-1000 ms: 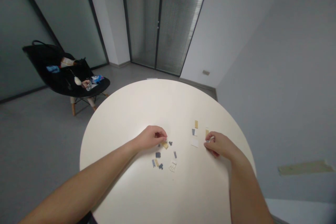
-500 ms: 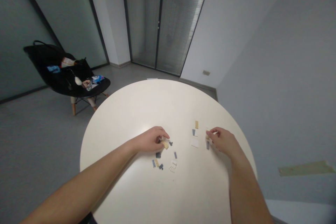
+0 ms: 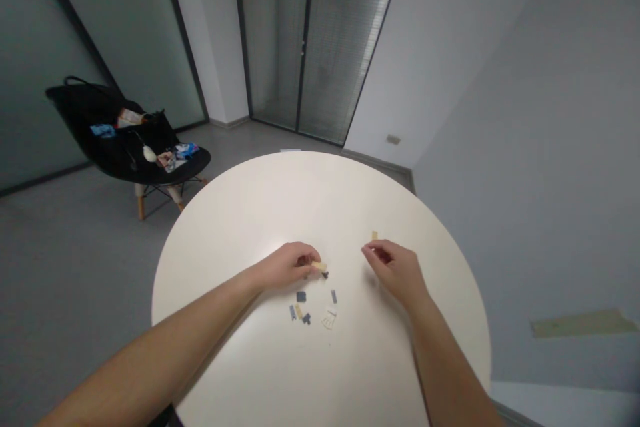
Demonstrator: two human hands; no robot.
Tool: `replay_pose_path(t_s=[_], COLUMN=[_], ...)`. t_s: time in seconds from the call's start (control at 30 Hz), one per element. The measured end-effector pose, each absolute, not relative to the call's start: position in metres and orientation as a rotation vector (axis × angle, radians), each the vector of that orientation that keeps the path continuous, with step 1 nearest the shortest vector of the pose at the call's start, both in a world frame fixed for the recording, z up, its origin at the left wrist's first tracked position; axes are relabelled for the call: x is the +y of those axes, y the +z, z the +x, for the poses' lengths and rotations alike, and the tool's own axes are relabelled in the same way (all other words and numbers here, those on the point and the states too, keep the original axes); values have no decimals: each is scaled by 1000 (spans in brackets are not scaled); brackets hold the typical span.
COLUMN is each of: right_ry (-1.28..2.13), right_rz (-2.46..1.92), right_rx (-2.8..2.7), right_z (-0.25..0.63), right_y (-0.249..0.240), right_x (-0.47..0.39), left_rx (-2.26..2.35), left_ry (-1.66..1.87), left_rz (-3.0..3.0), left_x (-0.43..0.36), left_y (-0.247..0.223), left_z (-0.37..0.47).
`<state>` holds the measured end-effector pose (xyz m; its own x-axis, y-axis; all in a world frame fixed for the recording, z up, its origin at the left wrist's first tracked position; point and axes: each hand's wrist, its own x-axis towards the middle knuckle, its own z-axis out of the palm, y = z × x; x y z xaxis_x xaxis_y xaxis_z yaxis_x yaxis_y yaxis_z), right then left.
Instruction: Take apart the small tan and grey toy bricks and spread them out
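My left hand (image 3: 293, 263) is closed on a small yellow piece (image 3: 319, 266) beside a small dark piece (image 3: 325, 275). My right hand (image 3: 395, 267) has its thumb and fingertips pinched together, and what they hold, if anything, is too small to tell. Just behind it a yellow piece (image 3: 375, 235) is partly visible. In front of my left hand lie a dark square piece (image 3: 301, 296), a blue-grey piece (image 3: 293, 312), a narrow yellow piece (image 3: 299, 311), a dark knobbed piece (image 3: 307, 319), a grey strip (image 3: 334, 296) and several white pieces (image 3: 329, 319).
The round white table (image 3: 320, 193) fills the middle. A black chair (image 3: 100, 140) with a bag and packets on it stands at the left. Behind are glass panels (image 3: 275, 47) and a pale wall (image 3: 450, 80).
My right hand has moved left, now covering the area of the pieces between the hands. The yellow piece in my left hand has shifted slightly right and up.
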<state>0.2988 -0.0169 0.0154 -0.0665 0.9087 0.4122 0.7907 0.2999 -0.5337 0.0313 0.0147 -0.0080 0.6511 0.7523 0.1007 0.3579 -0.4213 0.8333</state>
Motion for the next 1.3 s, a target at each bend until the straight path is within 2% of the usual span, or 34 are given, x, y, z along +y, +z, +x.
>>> replay_pose_path(t_s=[0.17, 0.37, 0.8, 1.17, 1.3], right_ry=[363, 480, 668, 668, 815], right_rz=[-1295, -1260, -1275, -1176, -1182], right_rx=[-2129, -2215, -2094, -2024, -1830], right_z=[261, 249, 247, 241, 242], right_y=[10, 7, 12, 8, 1], right_x=[-23, -26, -26, -24, -22], left_rx=[800, 804, 864, 876, 914], left_ry=[792, 874, 842, 856, 851], left_rz=[1811, 1808, 1839, 1879, 1883], left_x=[11, 9, 10, 12, 11], left_y=[-11, -8, -12, -16, -13], left_z=[35, 37, 36, 38, 39])
